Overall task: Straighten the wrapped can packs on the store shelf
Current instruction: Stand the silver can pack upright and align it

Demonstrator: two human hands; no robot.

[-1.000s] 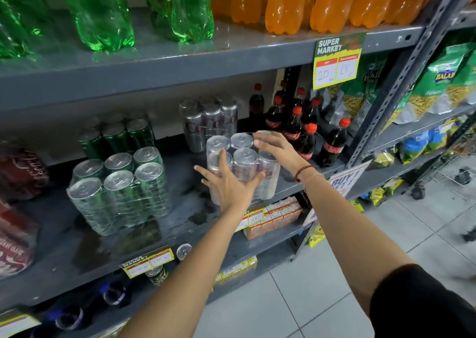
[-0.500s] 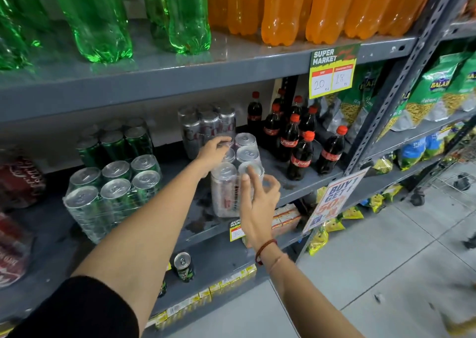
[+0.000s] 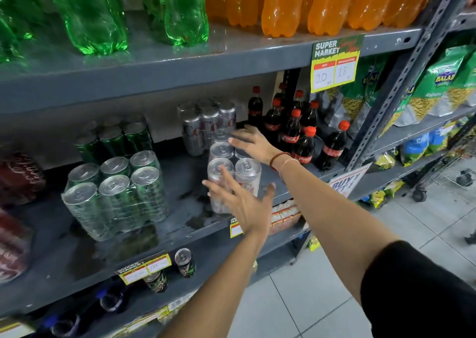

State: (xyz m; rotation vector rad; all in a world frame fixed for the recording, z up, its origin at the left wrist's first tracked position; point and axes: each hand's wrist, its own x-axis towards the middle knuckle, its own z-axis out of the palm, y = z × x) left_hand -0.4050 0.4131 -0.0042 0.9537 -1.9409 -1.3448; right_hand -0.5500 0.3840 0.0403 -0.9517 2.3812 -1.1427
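A shrink-wrapped pack of silver cans [image 3: 247, 175] stands near the front edge of the grey middle shelf [image 3: 177, 224]. My left hand [image 3: 244, 206] is spread flat against the pack's front face, fingers apart. My right hand [image 3: 253, 144], with a red bracelet at the wrist, lies flat over the pack's rear can tops. A second silver pack [image 3: 203, 124] stands behind it. To the left sits a wrapped pack of green cans [image 3: 116, 193], turned slightly askew, with another green pack [image 3: 113, 139] behind it.
Small cola bottles [image 3: 291, 134] stand just right of the silver pack, close to my right wrist. Red wrapped packs [image 3: 18, 178] fill the shelf's far left. Green and orange bottles line the shelf above. A loose can [image 3: 184, 261] stands on the lower shelf. A price tag [image 3: 334, 64] hangs overhead.
My hands have swapped places on the silver pack: the right hand went from its front to its rear top, and the left hand came from the rear to its front. The pack stayed near the shelf edge.
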